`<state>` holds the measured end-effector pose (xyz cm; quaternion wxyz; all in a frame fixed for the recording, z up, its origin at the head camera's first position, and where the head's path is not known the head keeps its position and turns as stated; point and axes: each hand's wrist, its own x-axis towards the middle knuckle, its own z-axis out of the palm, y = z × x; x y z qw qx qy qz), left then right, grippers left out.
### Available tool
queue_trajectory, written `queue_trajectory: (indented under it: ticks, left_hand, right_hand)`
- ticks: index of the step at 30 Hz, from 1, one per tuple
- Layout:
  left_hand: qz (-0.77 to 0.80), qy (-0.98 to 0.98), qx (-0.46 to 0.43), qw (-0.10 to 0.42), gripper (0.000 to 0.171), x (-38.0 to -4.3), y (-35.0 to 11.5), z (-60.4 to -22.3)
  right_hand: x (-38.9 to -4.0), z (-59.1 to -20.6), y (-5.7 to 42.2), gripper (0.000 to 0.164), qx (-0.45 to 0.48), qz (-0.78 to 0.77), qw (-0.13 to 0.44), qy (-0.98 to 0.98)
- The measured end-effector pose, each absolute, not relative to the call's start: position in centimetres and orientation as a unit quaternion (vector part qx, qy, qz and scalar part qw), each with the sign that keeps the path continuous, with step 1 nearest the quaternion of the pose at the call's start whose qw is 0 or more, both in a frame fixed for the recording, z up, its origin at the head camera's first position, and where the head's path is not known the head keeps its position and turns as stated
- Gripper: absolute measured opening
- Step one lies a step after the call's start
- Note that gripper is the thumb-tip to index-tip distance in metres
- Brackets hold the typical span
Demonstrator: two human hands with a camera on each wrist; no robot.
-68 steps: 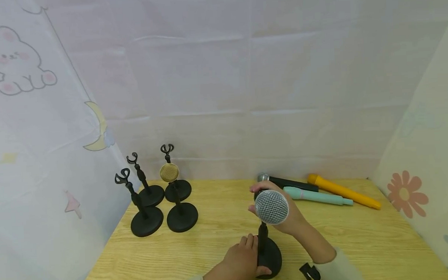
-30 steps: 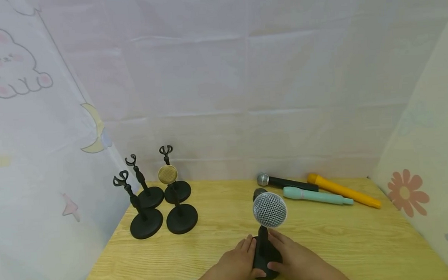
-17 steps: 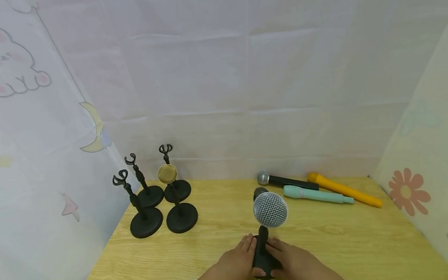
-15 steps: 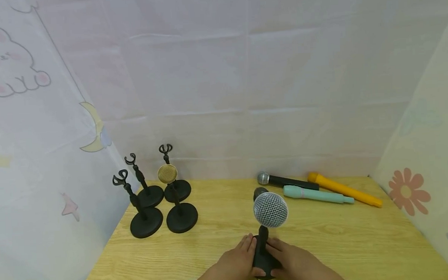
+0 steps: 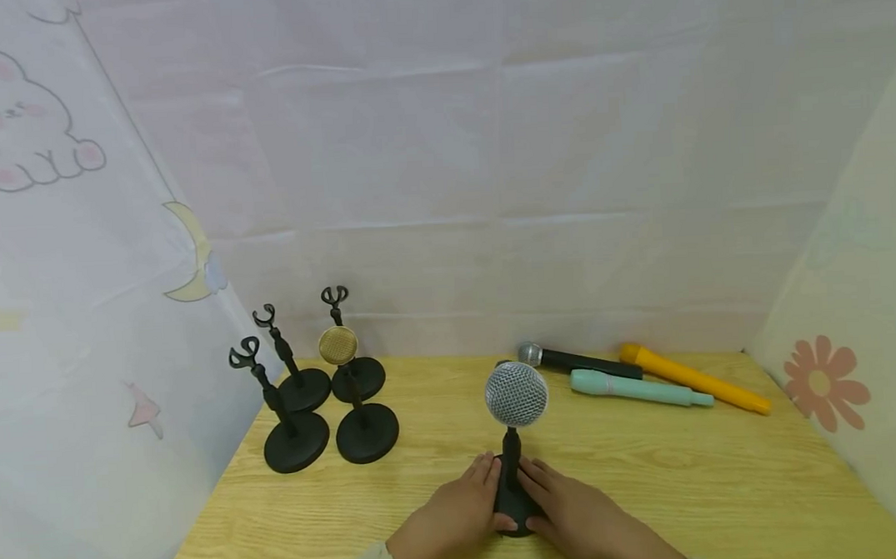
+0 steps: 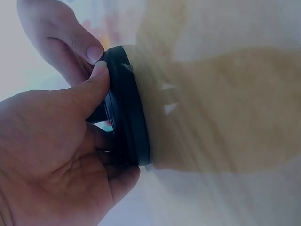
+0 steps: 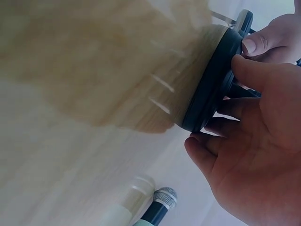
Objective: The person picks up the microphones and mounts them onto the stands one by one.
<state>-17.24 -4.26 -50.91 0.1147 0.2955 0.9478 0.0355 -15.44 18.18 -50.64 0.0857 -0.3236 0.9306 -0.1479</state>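
A black microphone stand (image 5: 512,473) with a round base stands upright on the table, bearing a microphone with a silver mesh head (image 5: 516,394) that faces me. My left hand (image 5: 454,508) grips the base from the left, and my right hand (image 5: 578,511) holds it from the right. In the left wrist view, the left thumb lies over the rim of the base (image 6: 127,108), with fingers around its side. The right wrist view shows the right thumb and fingers about the same base (image 7: 211,82). The microphone's handle is mostly hidden behind its head.
Back left are several black stands, one carrying a gold round microphone (image 5: 338,345); another stand (image 5: 293,440) has a bare clip. Back right lie a black microphone (image 5: 590,363), a mint-green one (image 5: 640,388) and an orange one (image 5: 692,377). Cloth walls (image 5: 414,189) enclose the wooden table (image 5: 690,486).
My right hand came down from the microphone's head to the base, beside the left hand. Since then both hands have slid the stand away from me and slightly left.
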Motion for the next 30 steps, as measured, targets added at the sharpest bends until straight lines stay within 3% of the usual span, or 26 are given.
queue_trajectory:
  ticks: [24,30]
  left_hand:
    - [0.023,0.954,0.278,0.109,0.084,-21.9,-6.1,-50.0]
    - [0.029,0.959,0.253,0.128,0.084,-23.2,-6.2,-49.6]
  right_hand:
    - [-20.7,-50.7,15.4,0.061,-0.341,-0.161,0.062,0.924]
    - [-22.2,-50.7,14.5,0.060,-0.333,-0.159,0.061,0.928]
